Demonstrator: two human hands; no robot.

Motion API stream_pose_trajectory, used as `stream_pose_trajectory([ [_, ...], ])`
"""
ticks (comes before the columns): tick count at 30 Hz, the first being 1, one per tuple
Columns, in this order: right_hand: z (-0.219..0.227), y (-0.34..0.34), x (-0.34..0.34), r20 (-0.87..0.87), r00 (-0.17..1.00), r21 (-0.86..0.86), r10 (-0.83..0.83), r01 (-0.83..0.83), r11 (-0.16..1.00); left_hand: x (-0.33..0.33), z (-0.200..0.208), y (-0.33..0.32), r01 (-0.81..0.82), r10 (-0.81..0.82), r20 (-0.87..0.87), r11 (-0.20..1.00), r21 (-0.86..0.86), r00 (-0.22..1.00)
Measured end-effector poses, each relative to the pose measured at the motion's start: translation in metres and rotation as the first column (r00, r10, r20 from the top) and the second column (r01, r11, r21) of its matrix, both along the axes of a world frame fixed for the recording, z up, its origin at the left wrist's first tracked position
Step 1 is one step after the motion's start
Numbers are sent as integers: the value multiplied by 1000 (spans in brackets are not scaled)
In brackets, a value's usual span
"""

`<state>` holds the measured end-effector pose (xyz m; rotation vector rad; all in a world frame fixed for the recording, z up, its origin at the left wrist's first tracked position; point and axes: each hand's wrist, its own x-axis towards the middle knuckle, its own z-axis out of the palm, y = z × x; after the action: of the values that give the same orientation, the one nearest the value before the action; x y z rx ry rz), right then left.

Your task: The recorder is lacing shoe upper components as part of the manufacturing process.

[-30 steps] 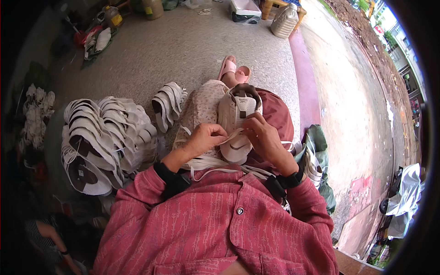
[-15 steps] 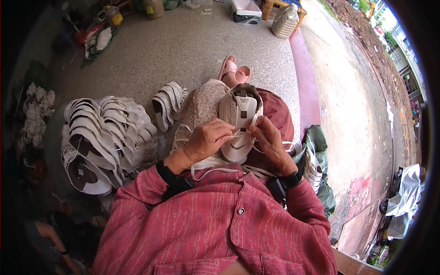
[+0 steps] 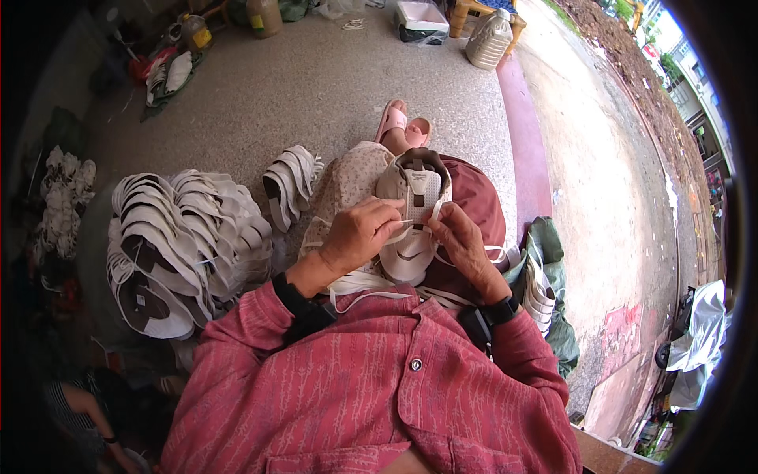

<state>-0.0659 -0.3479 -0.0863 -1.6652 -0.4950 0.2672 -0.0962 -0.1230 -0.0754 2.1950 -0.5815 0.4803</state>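
Observation:
A white shoe upper (image 3: 406, 262) with a dark beige lining lies across my lap, toe toward me. Over its tongue a white shoelace (image 3: 415, 227) runs between my two hands. My left hand (image 3: 355, 237) is closed, thumb and fingertips pinching the lace beside the upper's left edge. At the opposite edge my right hand (image 3: 464, 241) also pinches lace, a loop of it rising above the fingers. Loose lace ends trail over my lap beneath both wrists. The fingertips partly cover the eyelets.
Stacked white shoe uppers (image 3: 162, 245) stand to my left, with a smaller stack (image 3: 290, 183) nearer my knee. More uppers (image 3: 539, 296) sit in a green sack (image 3: 546, 241) at my right. Farther off are a plastic jug (image 3: 489, 41) and a lined bin (image 3: 421, 20).
My left fingers have shifted slightly up along the shoe upper, and the lace now stretches more level toward my right hand. The right hand has barely moved.

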Motion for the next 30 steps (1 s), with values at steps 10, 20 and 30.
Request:
stream_pose_trajectory([
  [10,-6,-3,2,-47,999,29,15,-14,999,3,-1,0,-17,17,2,1000,-19,1000],
  [20,-5,-3,3,-46,998,48,34,-32,998,17,11,3,-30,-9,-201,981,-193,980],
  [30,-2,-1,1,-232,973,185,12,32,982,18,15,12,-67,-70,-463,960,-272,883],
])
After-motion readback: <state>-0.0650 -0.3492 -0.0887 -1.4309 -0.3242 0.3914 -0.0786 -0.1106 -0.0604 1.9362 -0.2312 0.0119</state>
